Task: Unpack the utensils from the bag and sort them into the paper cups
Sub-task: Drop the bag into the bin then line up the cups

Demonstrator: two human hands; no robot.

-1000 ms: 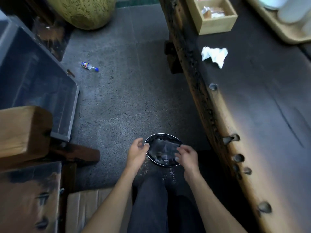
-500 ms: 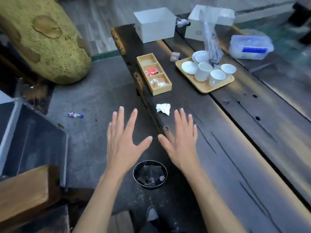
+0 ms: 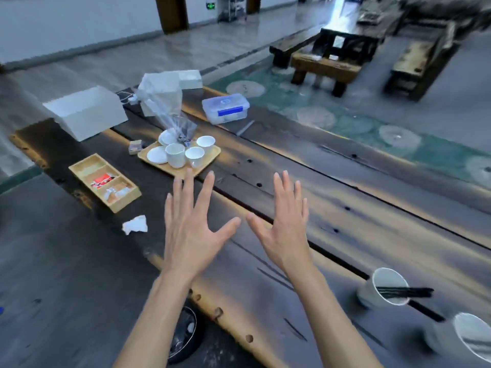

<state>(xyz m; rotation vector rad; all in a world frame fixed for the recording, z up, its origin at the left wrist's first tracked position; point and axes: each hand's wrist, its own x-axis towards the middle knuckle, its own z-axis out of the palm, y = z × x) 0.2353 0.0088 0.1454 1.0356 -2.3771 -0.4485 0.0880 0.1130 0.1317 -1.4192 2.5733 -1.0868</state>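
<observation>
Fig. — head view, dark wooden table point(image 3: 345, 213) filling the frame, w/ floor to the left and benches far behind.

Largest first: the table is the work surface; everything the task needs sits on it, in two groups well apart. Far group: a wooden tray point(image 3: 210, 158) carrying white ceramic cups and saucers, w/ a clear plastic bag point(image 3: 170, 115) standing upright at its back edge — prob. the utensil bag, propped so its mouth faces up; contents too blurred to tell. Beside the tray, a divided wooden box point(image 3: 87, 166) holding sachets, then a white box point(image 3: 85, 112) and a lidded plastic container point(image 3: 225, 108) further back.

Near group, lower right: two paper cups. The first paper cup point(image 3: 372, 285) lies tilted toward the camera w/ black chopsticks point(image 3: 403, 292) poking out of its mouth — sorting looks partly done. The second paper cup point(image 3: 467, 338) is cut by the frame edge; contents unclear.

Centre: left hand point(image 3: 191, 232) and right hand point(image 3: 284, 229) raised over the table, palms away, fingers spread wide, thumbs nearly meeting — both empty, touching nothing. Judged: an idle pose, not a reach.

Smallest: crumpled tissue point(image 3: 135, 224) near the table edge.
</observation>
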